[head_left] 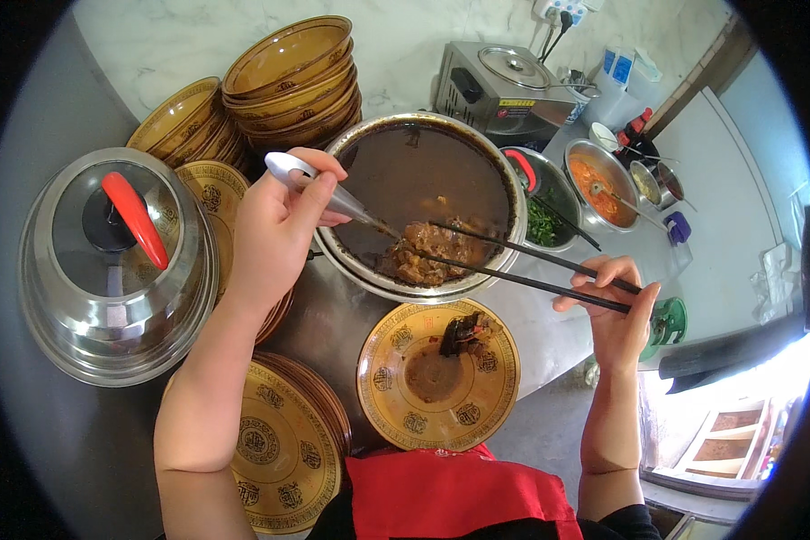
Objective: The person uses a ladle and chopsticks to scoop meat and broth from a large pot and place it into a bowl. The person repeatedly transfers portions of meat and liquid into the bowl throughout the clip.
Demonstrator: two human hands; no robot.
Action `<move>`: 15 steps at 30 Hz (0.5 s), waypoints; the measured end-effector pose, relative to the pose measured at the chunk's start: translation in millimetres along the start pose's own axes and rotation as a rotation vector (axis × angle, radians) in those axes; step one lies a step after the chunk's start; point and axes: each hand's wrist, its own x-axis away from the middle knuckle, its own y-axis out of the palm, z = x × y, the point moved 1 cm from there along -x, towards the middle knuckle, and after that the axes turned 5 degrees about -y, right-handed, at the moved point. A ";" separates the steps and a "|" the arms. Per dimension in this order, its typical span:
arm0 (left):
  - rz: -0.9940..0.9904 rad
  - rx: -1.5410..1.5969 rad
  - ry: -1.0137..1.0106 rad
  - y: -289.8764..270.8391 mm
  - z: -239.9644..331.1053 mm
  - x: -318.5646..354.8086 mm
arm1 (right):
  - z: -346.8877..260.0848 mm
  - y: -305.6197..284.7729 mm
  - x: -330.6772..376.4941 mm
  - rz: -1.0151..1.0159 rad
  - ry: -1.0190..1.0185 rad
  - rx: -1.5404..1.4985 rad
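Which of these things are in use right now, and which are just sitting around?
In use: left hand with ladle, right hand with chopsticks, meat in broth pot, front bowl.

Idle: lidded pot, bowl stacks, greens bowl, red sauce bowl, steel warmer.

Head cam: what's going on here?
A person is dishing braised meat out of a big metal basin of dark broth. The left hand holds a ladle dipped at the meat, and the right hand works black chopsticks whose tips sit on the same meat. Below the basin, a yellow bowl already has a few pieces in it. Stacked bowls and a lidded pot sit to the left.
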 end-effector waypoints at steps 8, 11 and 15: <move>-0.028 -0.050 0.121 11.9 9.9 5.4 | 7.9 9.2 -1.5 -0.031 -0.069 0.193; -0.032 -0.042 0.142 11.8 9.6 5.7 | 7.9 1.2 0.4 0.015 -0.101 0.212; -0.032 -0.042 0.160 11.1 8.8 6.3 | 4.1 -3.5 -0.4 0.100 -0.068 0.109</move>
